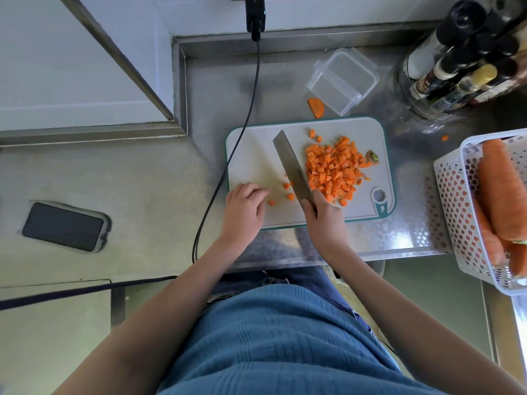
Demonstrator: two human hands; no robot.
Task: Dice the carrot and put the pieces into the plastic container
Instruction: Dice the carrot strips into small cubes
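Head view: a knife (291, 166) is being gripped by the right hand (325, 216), its blade bordering the diced carrot pile (333, 169) on the cutting board (251, 155). Stray cubes (281, 195) are being approached by the left hand (242, 206), fingers loosely curled, holding nothing. The plastic container (342, 81) is sitting beyond the board.

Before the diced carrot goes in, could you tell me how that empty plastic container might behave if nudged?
The plastic container looks thin-walled and empty, so it is probably light and may skid on the smooth steel counter. Its low, wide shape makes tipping unlikely.
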